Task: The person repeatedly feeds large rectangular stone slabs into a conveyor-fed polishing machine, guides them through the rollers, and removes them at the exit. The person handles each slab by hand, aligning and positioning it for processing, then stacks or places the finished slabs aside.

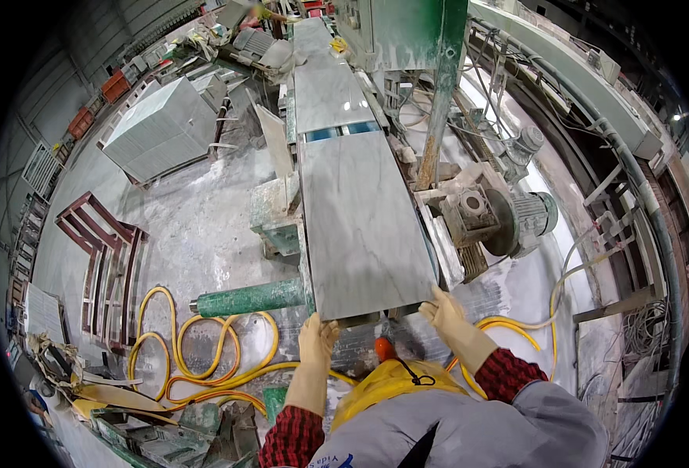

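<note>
A grey veined stone slab (364, 226) lies flat on a roller conveyor, its near end toward me. My left hand (318, 340), in a pale glove, grips the slab's near left corner with curled fingers. At the near right corner my right hand (442, 309), gloved the same way, is closed on the edge; the undersides of both grips are hidden. A second slab (329, 97) lies farther along the conveyor, with a narrow gap showing blue belts (343, 131) between the two.
Left of the conveyor are a green roller (251, 298), looped yellow hoses (177, 335), a dark red metal rack (110, 265) and a large stack of slabs (165, 129). A motor with a pulley (527, 222) stands close on the right. A green machine (407, 35) rises beyond.
</note>
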`<move>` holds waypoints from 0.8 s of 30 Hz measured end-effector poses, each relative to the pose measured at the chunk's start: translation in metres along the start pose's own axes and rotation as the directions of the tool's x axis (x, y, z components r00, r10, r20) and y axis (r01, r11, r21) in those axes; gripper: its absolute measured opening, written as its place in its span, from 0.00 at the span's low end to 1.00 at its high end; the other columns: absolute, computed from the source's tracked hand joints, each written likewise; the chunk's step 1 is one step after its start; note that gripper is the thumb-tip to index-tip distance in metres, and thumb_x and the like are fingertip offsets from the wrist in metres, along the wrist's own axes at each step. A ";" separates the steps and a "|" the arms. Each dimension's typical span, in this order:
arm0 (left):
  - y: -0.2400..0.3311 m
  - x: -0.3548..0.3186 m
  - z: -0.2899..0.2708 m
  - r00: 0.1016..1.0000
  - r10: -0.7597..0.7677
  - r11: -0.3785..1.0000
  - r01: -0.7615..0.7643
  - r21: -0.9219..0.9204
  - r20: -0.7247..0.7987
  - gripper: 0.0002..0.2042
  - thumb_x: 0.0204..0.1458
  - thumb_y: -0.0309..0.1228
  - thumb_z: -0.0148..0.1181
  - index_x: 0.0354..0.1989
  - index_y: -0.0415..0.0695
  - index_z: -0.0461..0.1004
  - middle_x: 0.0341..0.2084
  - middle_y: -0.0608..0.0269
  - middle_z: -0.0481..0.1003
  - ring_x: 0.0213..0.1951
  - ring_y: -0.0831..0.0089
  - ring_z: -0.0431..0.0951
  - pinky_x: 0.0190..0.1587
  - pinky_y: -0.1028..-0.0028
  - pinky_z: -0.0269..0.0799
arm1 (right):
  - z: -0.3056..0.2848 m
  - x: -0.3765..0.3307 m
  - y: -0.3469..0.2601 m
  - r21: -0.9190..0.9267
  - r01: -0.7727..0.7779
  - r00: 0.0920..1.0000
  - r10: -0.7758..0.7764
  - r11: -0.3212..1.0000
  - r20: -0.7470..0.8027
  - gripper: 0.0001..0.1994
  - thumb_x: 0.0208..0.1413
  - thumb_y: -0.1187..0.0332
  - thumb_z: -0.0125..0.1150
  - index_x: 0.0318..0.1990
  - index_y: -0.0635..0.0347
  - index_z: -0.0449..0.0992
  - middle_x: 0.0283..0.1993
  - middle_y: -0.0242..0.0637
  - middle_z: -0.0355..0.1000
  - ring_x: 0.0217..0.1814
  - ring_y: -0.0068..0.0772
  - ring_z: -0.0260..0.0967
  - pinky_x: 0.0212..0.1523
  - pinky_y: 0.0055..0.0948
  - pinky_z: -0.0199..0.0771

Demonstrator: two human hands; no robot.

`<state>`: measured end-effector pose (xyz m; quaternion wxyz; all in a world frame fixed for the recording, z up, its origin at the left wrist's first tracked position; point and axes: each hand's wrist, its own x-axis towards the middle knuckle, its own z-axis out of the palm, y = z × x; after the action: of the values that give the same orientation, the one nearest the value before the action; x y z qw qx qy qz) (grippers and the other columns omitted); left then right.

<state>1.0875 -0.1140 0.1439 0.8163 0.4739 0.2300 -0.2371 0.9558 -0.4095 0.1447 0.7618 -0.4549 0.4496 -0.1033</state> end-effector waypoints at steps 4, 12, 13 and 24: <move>0.006 -0.033 0.018 0.948 -0.300 0.936 0.272 0.222 0.103 0.24 0.67 0.50 0.51 0.50 0.36 0.72 0.41 0.49 0.80 0.32 0.68 0.80 0.30 0.74 0.78 | 0.001 -0.014 0.007 -0.047 -0.242 0.951 0.247 0.969 0.186 0.25 0.69 0.47 0.54 0.54 0.63 0.76 0.44 0.45 0.81 0.34 0.32 0.77 0.36 0.30 0.80; 0.017 0.012 0.049 0.981 -0.143 0.933 0.091 0.348 0.127 0.20 0.67 0.42 0.51 0.45 0.33 0.76 0.36 0.52 0.83 0.30 0.70 0.82 0.30 0.74 0.80 | 0.036 0.024 -0.015 -0.161 -0.118 0.968 0.150 0.980 0.203 0.28 0.71 0.45 0.47 0.45 0.67 0.78 0.37 0.46 0.82 0.28 0.32 0.76 0.33 0.31 0.81; 0.018 0.015 0.052 0.984 -0.145 0.928 0.099 0.360 0.105 0.20 0.68 0.41 0.49 0.44 0.33 0.76 0.35 0.53 0.82 0.29 0.71 0.82 0.30 0.75 0.80 | 0.038 0.027 -0.016 -0.203 -0.119 0.970 0.158 0.972 0.186 0.27 0.72 0.47 0.47 0.44 0.67 0.78 0.36 0.46 0.82 0.28 0.32 0.76 0.34 0.31 0.81; 0.032 0.058 0.072 0.987 -0.103 0.944 0.057 0.325 0.127 0.19 0.69 0.39 0.47 0.40 0.32 0.77 0.35 0.50 0.83 0.29 0.69 0.82 0.31 0.74 0.81 | 0.067 0.061 -0.032 -0.188 -0.016 0.984 0.048 0.982 0.169 0.24 0.73 0.53 0.45 0.41 0.66 0.78 0.35 0.45 0.82 0.28 0.31 0.76 0.35 0.31 0.82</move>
<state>1.1631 -0.1733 0.1625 0.7325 0.5723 0.1486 -0.3374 1.0508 -0.4218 0.1456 0.7537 -0.5240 0.3967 -0.0086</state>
